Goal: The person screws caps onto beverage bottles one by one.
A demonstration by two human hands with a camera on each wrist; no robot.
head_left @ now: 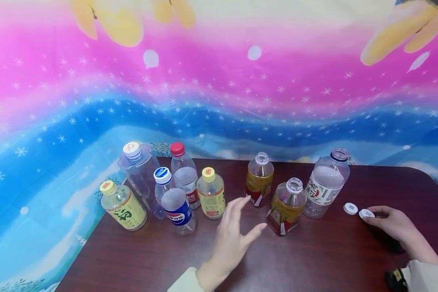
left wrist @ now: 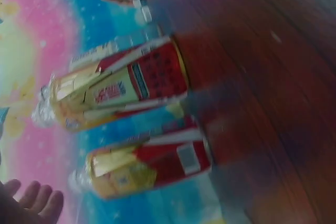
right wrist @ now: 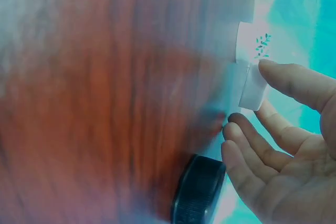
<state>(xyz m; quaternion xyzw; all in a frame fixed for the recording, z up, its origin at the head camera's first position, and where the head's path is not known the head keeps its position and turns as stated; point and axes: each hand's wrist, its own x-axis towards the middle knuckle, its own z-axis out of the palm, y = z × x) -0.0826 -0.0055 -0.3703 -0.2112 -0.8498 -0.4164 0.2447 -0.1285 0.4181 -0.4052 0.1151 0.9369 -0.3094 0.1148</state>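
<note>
My right hand [head_left: 394, 225] pinches a white bottle cap [head_left: 366, 214] between thumb and fingers, low over the table's right side. A second white cap [head_left: 350, 208] lies just left of it. In the right wrist view, a black ribbed cap [right wrist: 199, 190] sits beside the lower fingertips. My left hand [head_left: 230, 235] hovers with fingers spread and nothing in it, in front of two capless bottles with brown-and-red labels, one nearer [head_left: 286, 209] and one farther back [head_left: 259, 180]. Right of these stands a larger clear capless bottle [head_left: 326, 184] with a white label.
Capped bottles group at the left: two yellow-capped ones [head_left: 125, 207] [head_left: 211, 196], a Pepsi bottle [head_left: 177, 211], a red-capped one [head_left: 185, 174] and a tall purplish white-capped one [head_left: 142, 174]. A patterned cloth [head_left: 219, 81] hangs behind the dark wooden table [head_left: 131, 259].
</note>
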